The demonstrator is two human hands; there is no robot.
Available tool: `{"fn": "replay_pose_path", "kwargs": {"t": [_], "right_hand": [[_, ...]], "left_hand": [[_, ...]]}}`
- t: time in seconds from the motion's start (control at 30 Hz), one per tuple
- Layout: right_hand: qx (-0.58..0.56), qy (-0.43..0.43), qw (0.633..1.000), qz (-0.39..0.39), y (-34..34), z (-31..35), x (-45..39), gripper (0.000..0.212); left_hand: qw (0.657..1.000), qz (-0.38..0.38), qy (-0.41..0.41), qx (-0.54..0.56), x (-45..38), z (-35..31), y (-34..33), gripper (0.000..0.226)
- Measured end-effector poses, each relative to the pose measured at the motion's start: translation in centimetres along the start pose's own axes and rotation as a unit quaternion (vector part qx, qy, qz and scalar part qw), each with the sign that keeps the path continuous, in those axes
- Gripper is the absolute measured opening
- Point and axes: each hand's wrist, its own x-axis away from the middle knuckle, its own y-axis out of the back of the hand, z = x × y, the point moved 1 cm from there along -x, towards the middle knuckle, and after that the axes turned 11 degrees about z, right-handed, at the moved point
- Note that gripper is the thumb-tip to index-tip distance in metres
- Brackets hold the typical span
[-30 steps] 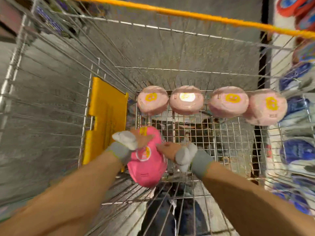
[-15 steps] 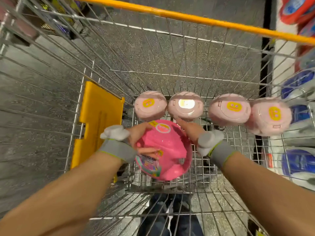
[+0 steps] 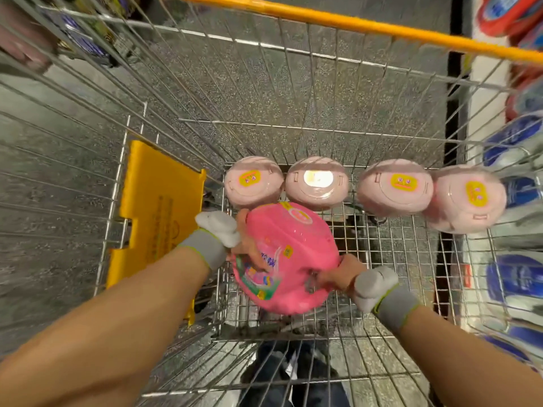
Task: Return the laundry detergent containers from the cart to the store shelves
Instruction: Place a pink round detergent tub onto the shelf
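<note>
Inside cart — hands round container

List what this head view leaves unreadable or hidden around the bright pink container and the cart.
- Bright pink container: label print, motion-blurred.
- Left hand and right hand: far-side fingers hidden behind the container; both grip it.
- Second pale pink tub: lid sticker washed out by glare.
- Blue packs on the shelf: blurred, cut by the right edge.
</note>
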Motion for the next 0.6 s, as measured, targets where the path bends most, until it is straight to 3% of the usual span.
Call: {"fn": "replay_pose_path", "kwargs": {"t": [0.03,0.07,0.13,0.2,0.3,0.33,0.43,0.47,0.6], "right_hand": [[-0.082,0.004,0.996,-0.021,0.2,-0.1,0.1,0.031],[-0.159,0.011,0.986,-0.04,0.2,-0.4,-0.3,0.024],[-0.266,0.028,0.961,-0.064,0.0,-0.1,-0.5,0.035],[-0.296,0.056,0.949,-0.09,-0.2,1.0,-0.6,0.032],[-0.293,0.073,0.947,-0.106,0.1,2.7,-0.5,0.026],[-0.286,0.07,0.95,-0.107,0.2,3.2,-0.3,0.024],[-0.263,0.064,0.955,-0.124,0.3,3.8,-0.2,0.02],[-0.254,0.067,0.955,-0.136,0.3,4.0,0.1,0.019],[-0.268,0.077,0.949,-0.143,0.8,4.1,1.5,0.015]], "left_hand": [[1.0,-0.012,-0.019,-0.004,-0.4,0.0,0.0,0.125],[0.998,0.002,-0.047,0.032,-0.9,0.3,-0.1,0.132],[0.988,0.002,-0.07,0.134,-2.5,1.7,-0.5,0.144],[0.975,0.032,-0.073,0.206,-4.5,3.8,-1.0,0.128],[0.961,0.076,-0.076,0.254,-3.9,3.6,-1.6,0.128],[0.956,0.089,-0.079,0.267,-2.8,3.0,-1.7,0.117],[0.939,0.154,-0.072,0.299,-0.1,1.3,-2.3,0.021],[0.933,0.151,-0.076,0.318,0.3,1.4,-2.3,0.007],[0.93,0.119,-0.08,0.338,1.1,1.3,-1.3,0.015]]}}
